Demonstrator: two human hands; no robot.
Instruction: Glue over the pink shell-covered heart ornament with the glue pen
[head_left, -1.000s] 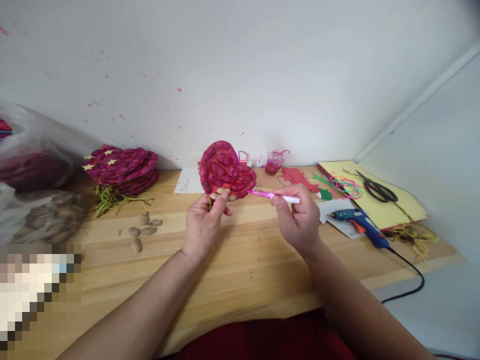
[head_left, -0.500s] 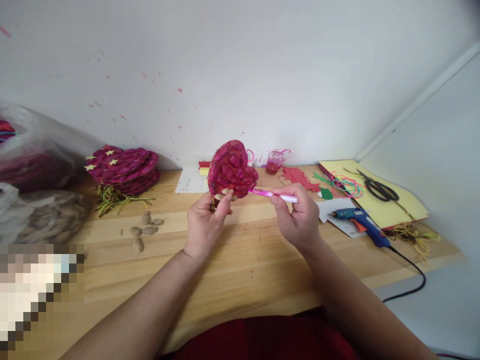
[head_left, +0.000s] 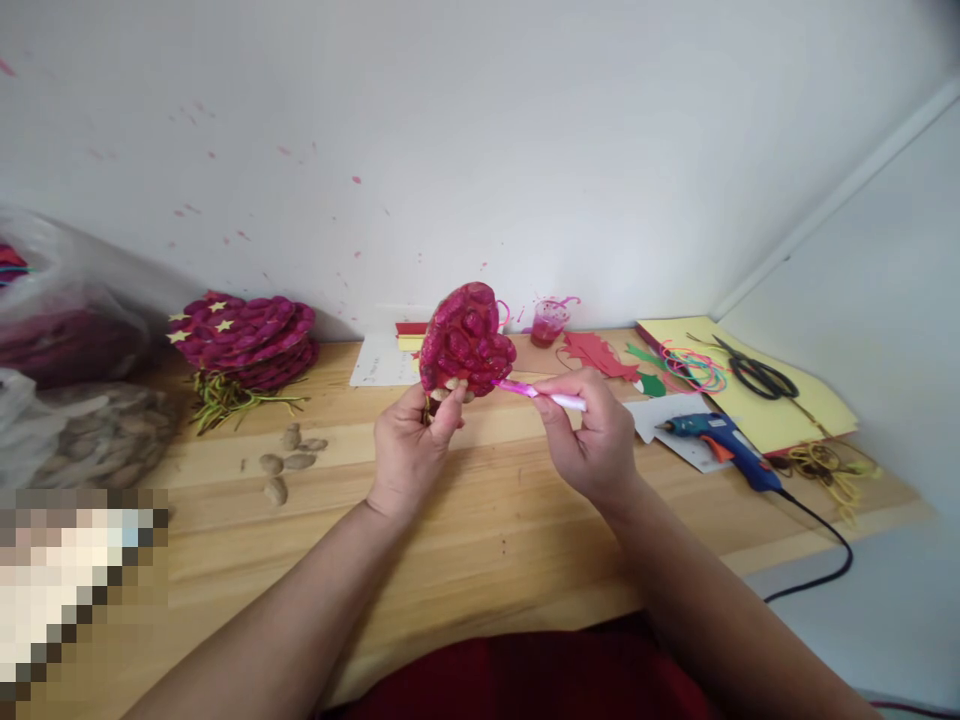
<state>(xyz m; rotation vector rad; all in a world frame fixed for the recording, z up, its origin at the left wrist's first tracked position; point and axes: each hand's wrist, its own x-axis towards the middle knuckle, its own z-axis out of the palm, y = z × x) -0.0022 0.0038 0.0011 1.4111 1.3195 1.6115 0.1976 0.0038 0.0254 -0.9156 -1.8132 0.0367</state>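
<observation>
A heart-shaped peanut craft, its shells coated in wet magenta paint, is tilted upright above the table. My left hand grips its lower edge, thumb in front, where a few peanuts show pale and unpainted. My right hand pinches a paintbrush with a white handle, stained pink toward the tip. The brush's tip touches or nearly touches the craft's lower right edge. Behind them, by the wall, stands a clear cup of magenta paint.
Stacked magenta peanut crafts with yellow stars lie left, near loose peanuts and a plastic bag of peanuts. To the right are a blue glue gun with a trailing cord, black scissors, yellow paper and red paper cutouts.
My right hand and the paintbrush have shifted slightly left. The craft has turned a little in my left hand, which stays in nearly the same place.
</observation>
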